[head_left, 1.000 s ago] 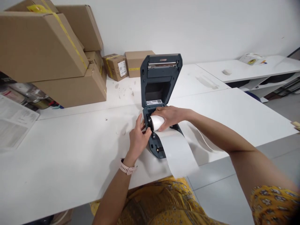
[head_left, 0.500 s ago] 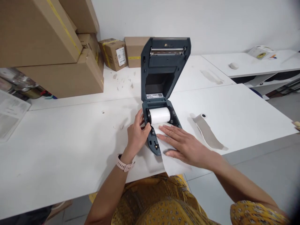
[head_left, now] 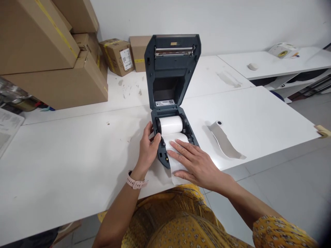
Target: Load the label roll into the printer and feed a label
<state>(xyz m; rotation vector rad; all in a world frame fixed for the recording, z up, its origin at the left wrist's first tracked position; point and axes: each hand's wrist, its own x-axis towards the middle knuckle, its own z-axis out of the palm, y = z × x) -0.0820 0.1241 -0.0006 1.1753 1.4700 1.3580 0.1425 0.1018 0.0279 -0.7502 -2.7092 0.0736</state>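
Observation:
A dark grey label printer point(head_left: 172, 74) stands on the white table with its lid raised. Inside it, a white paper roll point(head_left: 170, 124) sits between two black holders. From the roll a paper strip point(head_left: 172, 165) runs out over the front of the printer toward my body. My left hand point(head_left: 148, 146) grips the printer's left side, thumb on the top edge and fingers against the outside. Flat on the strip lies my right hand point(head_left: 192, 162), fingers stretched out and slightly spread, covering part of the paper and the printer's right front.
Right of the printer lies a small roll with a curled grey strip point(head_left: 227, 143). Cardboard boxes point(head_left: 64, 82) are stacked at the left back, with smaller boxes point(head_left: 119, 57) beside them. A white round piece point(head_left: 252, 66) and a white carton point(head_left: 283, 50) are on the far right table.
The paper strip's free end has swung left and lies straighter along the printer. My right hand has stayed flat on it, and my left hand keeps its hold. The view has shifted slightly.

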